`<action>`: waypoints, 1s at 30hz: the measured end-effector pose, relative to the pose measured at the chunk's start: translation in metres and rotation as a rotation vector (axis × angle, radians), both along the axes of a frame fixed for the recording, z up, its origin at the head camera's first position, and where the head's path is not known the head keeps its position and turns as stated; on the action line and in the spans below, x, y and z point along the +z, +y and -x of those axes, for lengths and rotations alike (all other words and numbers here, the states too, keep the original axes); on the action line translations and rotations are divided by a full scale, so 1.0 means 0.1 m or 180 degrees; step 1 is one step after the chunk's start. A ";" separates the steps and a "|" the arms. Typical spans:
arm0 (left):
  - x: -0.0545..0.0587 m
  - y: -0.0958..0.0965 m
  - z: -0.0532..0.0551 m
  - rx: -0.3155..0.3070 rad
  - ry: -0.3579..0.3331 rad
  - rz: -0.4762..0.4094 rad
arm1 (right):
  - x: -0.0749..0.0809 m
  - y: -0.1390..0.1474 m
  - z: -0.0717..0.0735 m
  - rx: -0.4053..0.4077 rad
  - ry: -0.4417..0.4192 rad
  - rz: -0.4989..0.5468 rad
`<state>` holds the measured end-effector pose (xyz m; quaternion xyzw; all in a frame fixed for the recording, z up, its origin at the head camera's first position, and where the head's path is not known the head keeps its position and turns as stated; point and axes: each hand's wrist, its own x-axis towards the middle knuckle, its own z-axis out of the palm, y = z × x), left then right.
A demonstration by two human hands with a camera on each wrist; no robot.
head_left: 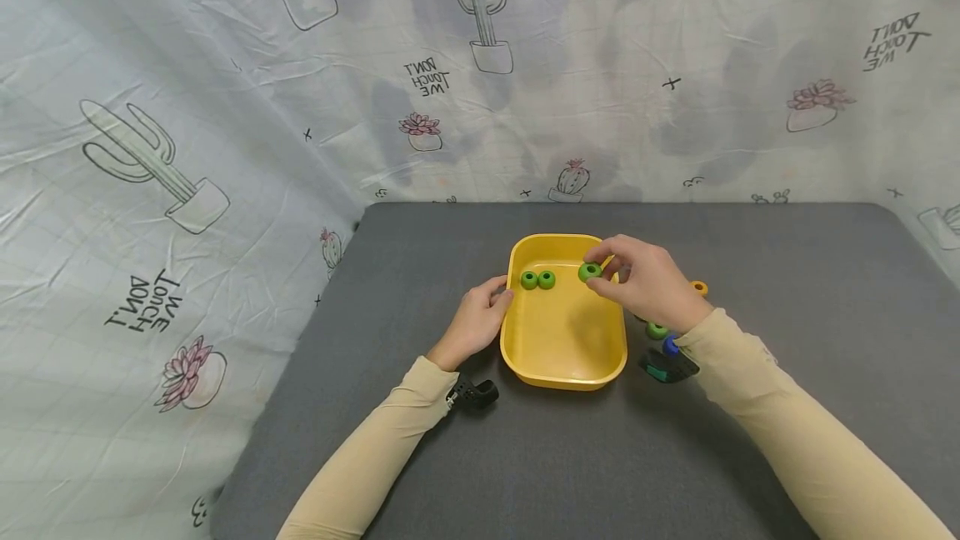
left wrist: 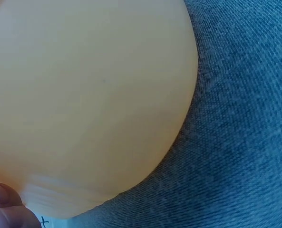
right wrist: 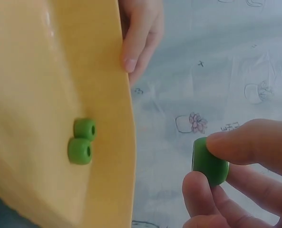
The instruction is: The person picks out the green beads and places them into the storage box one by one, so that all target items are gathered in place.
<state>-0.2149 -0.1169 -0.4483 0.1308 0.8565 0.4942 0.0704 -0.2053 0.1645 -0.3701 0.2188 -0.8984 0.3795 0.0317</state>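
A green bead (head_left: 589, 272) with a hole through it is pinched between thumb and fingers of my right hand (head_left: 647, 283), over the right side of a yellow tray (head_left: 562, 377). Inside the tray, two more green beads (right wrist: 85, 140) sit side by side near the left wall. My left hand (head_left: 474, 319) holds the tray's left side, its thumb at the rim. In the left wrist view, fingertips (left wrist: 7, 209) touch the tray's smooth outer surface.
Right of the tray, partly covered by my right arm, lie an orange ring-shaped piece (head_left: 699, 287), a green bead (head_left: 657, 330) and a blue piece (head_left: 671, 346). The grey table (head_left: 420, 257) meets a patterned cloth (head_left: 525, 132) at the back.
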 end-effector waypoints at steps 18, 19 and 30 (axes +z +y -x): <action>-0.01 -0.02 0.00 0.0011 0.0029 0.0061 | -0.11 -0.42 0.32 0.0157 -0.0191 0.0015; -0.01 -0.01 0.01 0.0016 0.0019 0.0068 | -0.13 -0.44 0.34 0.0159 -0.0224 0.0014; -0.02 -0.02 0.02 -0.0024 -0.0003 -0.0038 | -0.28 -0.67 0.48 0.0210 -0.0436 -0.0104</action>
